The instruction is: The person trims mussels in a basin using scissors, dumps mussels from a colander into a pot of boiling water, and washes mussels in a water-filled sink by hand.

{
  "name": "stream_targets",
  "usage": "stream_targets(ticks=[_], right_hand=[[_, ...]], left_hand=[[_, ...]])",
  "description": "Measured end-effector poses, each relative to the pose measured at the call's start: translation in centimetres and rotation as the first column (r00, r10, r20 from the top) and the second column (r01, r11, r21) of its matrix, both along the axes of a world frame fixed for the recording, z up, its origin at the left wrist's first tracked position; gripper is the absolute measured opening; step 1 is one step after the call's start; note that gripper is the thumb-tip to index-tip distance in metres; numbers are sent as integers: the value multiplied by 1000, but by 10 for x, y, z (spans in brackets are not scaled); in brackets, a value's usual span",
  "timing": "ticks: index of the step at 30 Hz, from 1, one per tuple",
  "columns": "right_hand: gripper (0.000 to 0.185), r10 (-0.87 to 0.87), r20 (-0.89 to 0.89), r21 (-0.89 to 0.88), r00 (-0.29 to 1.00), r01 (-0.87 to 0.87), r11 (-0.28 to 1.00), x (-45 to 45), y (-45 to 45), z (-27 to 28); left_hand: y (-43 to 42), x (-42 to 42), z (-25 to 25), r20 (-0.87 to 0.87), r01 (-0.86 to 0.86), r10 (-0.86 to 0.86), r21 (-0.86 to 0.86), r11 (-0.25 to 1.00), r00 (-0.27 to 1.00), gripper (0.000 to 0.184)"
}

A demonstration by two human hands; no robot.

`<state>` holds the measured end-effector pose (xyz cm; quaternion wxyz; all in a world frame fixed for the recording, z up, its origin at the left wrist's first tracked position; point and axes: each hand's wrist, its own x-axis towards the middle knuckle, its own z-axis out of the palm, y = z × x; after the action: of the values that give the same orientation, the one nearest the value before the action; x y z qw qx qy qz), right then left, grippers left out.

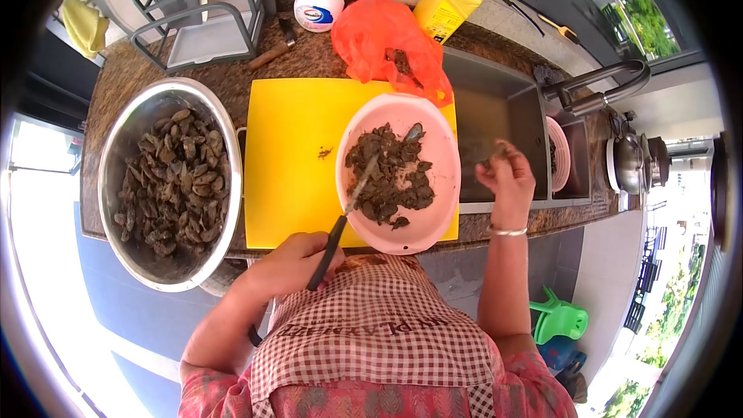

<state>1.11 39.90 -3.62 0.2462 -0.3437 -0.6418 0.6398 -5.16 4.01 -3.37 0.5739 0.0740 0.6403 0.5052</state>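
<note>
My left hand [308, 257] is wrapped round the black handle of a small knife [333, 241]. Its narrow blade reaches up over the pink basin [358, 120], with the tip among dark, muddy scraps [391, 174]. One bluish shell [414, 132] shows at the back of these scraps. The basin rests on a yellow cutting board [290, 162], which has a small brown smear on it. Right of the basin, near the sink's front edge, my right hand [508, 176] is raised with its fingers curled together. Whatever they pinch is too small to name.
A steel bowl [114, 209] of dark, mussel-like shellfish stands at left. Behind the board are a red plastic bag [379, 27], a pump bottle [318, 8] and a yellow bottle [449, 4]. The sink [487, 93], with a faucet [600, 97], lies right; a rack [201, 27] stands back left.
</note>
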Motion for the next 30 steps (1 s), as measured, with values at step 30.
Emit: stream_targets(ticks=[30], right_hand=[[32, 601, 463, -379, 651, -468, 798, -44, -72, -39]], left_hand=[[-22, -2, -7, 374, -110, 24, 210, 972, 927, 47]])
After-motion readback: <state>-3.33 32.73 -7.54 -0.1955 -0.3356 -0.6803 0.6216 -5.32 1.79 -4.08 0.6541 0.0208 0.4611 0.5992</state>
